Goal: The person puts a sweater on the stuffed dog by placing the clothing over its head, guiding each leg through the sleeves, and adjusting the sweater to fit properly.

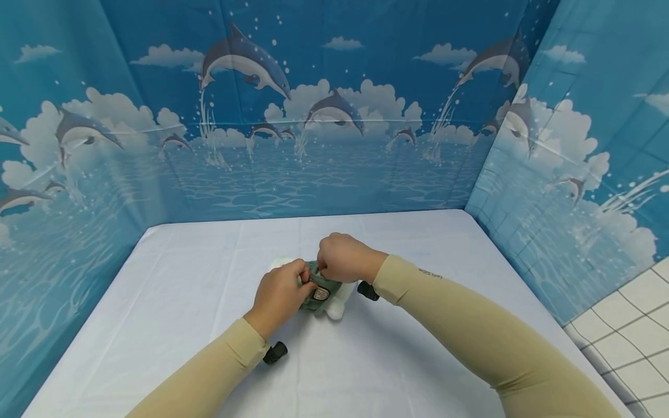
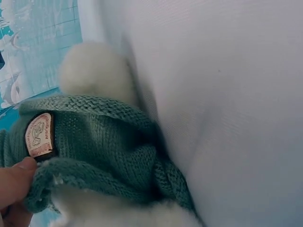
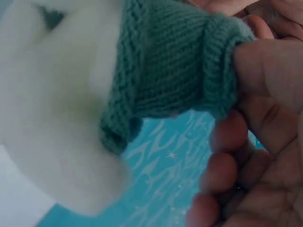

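A white plush toy (image 1: pixel 336 309) lies on the table, dressed in a green knitted sweater (image 1: pixel 328 285). The sweater carries a label patch (image 2: pixel 40 135) in a dark border. My left hand (image 1: pixel 281 295) pinches the hem-like edge of the sweater beside that patch; in the left wrist view its thumb (image 2: pixel 18 180) presses on the knit. Over on the other side, my right hand (image 1: pixel 346 257) grips a rolled cuff-like end of the knit (image 3: pixel 221 71) between thumb and fingers. White fur bulges out past the sweater's edges, while both hands cover much of the toy in the head view.
A white cloth covers the table (image 1: pixel 418 348). Blue curtains (image 1: pixel 324 174) printed with dolphins enclose its back and sides. White tiles (image 1: pixel 632 313) show at the right. A small black device (image 1: pixel 275 352) sits at the left wrist, another (image 1: pixel 368 291) near the right.
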Action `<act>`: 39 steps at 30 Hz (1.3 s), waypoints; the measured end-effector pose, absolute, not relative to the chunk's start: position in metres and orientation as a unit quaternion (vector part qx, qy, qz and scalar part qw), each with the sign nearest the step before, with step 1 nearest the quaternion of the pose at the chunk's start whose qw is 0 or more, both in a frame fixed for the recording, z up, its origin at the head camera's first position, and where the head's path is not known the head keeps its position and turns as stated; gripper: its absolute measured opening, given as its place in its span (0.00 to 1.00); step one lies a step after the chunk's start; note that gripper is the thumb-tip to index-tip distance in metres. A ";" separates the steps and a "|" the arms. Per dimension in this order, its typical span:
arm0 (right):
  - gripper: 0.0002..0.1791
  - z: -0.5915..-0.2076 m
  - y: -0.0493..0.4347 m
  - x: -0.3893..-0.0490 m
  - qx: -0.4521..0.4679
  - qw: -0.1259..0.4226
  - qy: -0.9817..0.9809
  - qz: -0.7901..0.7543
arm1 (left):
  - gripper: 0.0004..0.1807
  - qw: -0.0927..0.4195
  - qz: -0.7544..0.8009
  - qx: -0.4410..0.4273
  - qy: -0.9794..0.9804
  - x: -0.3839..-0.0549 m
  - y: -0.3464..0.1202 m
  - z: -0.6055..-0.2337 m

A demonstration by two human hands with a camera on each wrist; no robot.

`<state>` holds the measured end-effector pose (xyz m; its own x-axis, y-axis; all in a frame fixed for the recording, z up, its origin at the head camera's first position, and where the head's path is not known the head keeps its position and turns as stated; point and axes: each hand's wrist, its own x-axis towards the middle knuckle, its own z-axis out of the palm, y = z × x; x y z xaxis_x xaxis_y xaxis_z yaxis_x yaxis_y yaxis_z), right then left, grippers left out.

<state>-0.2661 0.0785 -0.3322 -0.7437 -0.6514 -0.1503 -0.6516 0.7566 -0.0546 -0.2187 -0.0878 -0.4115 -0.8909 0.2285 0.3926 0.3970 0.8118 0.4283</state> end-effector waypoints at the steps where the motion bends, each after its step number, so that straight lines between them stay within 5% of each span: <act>1: 0.08 -0.333 0.079 -0.267 -0.356 0.072 0.932 -0.006 | 0.17 0.165 -0.256 -0.167 -0.938 -0.219 -0.088 -0.412; 7: 0.14 -0.340 0.089 -0.272 -0.353 0.059 0.925 -0.130 | 0.15 0.176 -0.232 -0.183 -0.939 -0.221 -0.088 -0.412; 15: 0.09 -0.344 0.100 -0.275 -0.205 0.110 0.921 -0.313 | 0.15 0.199 -0.149 -0.224 -0.942 -0.224 -0.088 -0.410; 21: 0.05 -0.350 0.102 -0.273 -0.136 0.123 0.903 -0.389 | 0.12 0.147 -0.233 -0.184 -0.944 -0.223 -0.093 -0.408; 24: 0.04 -0.351 0.101 -0.269 -0.124 0.118 0.896 -0.409 | 0.17 0.124 -0.291 -0.150 -0.937 -0.222 -0.092 -0.408; 32: 0.05 -0.355 0.097 -0.263 -0.135 0.096 0.890 -0.424 | 0.19 0.187 -0.258 -0.133 -0.939 -0.225 -0.080 -0.414; 39: 0.05 -0.356 0.099 -0.260 -0.114 0.105 0.867 -0.474 | 0.17 0.184 -0.198 -0.168 -0.948 -0.224 -0.080 -0.416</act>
<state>-0.2604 0.0986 -0.3562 -0.9520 -0.2970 -0.0741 -0.0978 0.5246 -0.8457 -0.2243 -0.0795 -0.4156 -0.8763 0.2453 0.4146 0.3909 0.8650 0.3147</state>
